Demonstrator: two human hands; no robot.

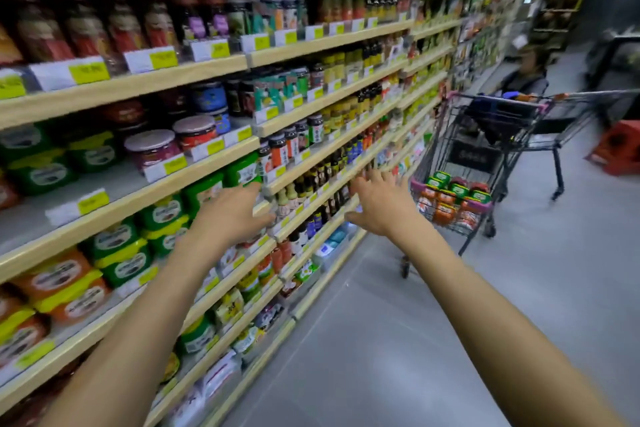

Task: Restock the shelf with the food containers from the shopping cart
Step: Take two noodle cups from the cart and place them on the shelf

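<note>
A long wooden shelf unit (pixel 194 180) runs along the left, packed with jars, bottles and tubs. Green tubs (pixel 162 215) and orange tubs (pixel 59 277) fill the rows nearest me. A shopping cart (pixel 464 163) stands ahead on the right, holding green-lidded and red food containers (pixel 453 199) at its front end. My left hand (pixel 232 215) reaches forward beside the green tubs, fingers apart and holding nothing. My right hand (pixel 379 203) stretches toward the cart, fingers spread, empty, short of the containers.
A second cart (pixel 568 121) stands behind the first, with a person (pixel 526 76) beyond it. A red crate (pixel 616 149) lies on the floor at far right. Grey aisle floor (pixel 415 340) stretches between me and the carts.
</note>
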